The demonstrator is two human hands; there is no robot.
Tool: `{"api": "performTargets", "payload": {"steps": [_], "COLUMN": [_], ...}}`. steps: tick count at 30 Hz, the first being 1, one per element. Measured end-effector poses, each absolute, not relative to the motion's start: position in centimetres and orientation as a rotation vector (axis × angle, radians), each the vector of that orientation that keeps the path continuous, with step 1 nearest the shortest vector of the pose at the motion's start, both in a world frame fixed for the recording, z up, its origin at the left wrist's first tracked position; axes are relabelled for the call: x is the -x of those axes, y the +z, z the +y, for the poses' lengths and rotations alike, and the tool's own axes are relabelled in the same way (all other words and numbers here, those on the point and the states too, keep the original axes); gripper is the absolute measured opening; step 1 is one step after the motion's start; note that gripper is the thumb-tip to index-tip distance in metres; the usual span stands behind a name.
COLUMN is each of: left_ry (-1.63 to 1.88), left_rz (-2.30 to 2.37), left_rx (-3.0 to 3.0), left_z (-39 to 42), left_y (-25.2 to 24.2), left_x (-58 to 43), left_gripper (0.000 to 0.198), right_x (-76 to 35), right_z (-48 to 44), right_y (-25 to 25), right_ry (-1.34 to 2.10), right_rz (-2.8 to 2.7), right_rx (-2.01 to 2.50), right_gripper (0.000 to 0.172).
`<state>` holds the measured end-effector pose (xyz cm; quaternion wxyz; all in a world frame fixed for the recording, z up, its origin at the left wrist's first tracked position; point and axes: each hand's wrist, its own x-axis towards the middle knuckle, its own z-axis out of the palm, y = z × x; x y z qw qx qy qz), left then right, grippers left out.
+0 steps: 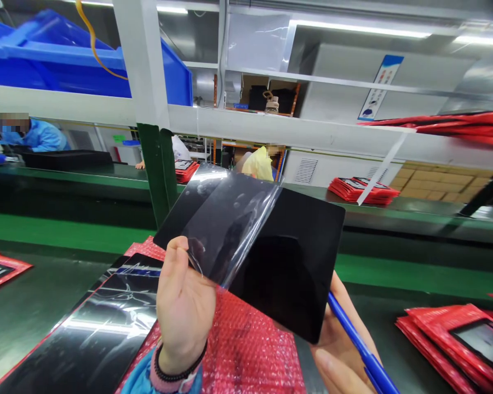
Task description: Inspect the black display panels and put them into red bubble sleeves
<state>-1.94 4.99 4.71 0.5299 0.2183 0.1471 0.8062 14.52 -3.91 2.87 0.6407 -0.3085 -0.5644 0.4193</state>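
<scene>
My left hand (184, 306) pinches a clear plastic film (230, 224) that is partly peeled up off a black glossy panel (287, 262). The panel is held up in front of me, tilted. My right hand (337, 339) supports it from beneath at its lower right edge and also grips a blue pen (361, 350) that runs down to the right. A black band sits on my left wrist. Below the hands lies a red bubble-wrap bag (246, 350), with another black panel under wrinkled film (102, 323) to its left.
Red bags holding dark panels lie at the right (456, 334), the far left (0, 268) and on the far belt (363, 190). A green conveyor (66, 232) crosses the scene. A white-and-green post (156, 164) stands ahead. Blue bins (45, 54) sit overhead. Other workers sit beyond.
</scene>
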Motion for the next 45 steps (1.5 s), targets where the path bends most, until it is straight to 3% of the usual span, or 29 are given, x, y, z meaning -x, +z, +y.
{"api": "performTargets", "payload": {"steps": [5, 19, 26, 35, 39, 45], "left_ry": [2.002, 1.926, 2.073, 2.104, 2.065, 1.906], "left_rz": [0.439, 0.504, 0.598, 0.584, 0.625, 0.689], "left_rx": [-0.465, -0.619, -0.648, -0.688, -0.712, -0.827], "left_z": [5.1, 7.1, 8.2, 8.5, 8.6, 8.2], "left_y": [5.0, 4.3, 4.6, 4.4, 4.5, 4.5], "left_x": [1.9, 2.9, 3.9, 4.1, 4.3, 4.6], "left_gripper": [0.007, 0.004, 0.014, 0.029, 0.022, 0.015], "right_x": [-14.5, -13.7, -14.6, -15.6, -16.2, -16.6], "right_z": [-3.7, -3.0, -3.7, -4.1, -4.0, -4.6], "right_y": [2.7, 3.8, 3.9, 3.5, 3.1, 2.9], "right_ry": [0.995, 1.078, 0.884, 0.688, 0.691, 0.636], "right_rz": [-1.274, -1.006, -0.944, -0.989, -1.001, -1.04], "right_rx": [0.689, 0.711, 0.88, 0.997, 1.023, 1.271], "right_gripper": [0.069, 0.023, 0.016, 0.022, 0.035, 0.033]}}
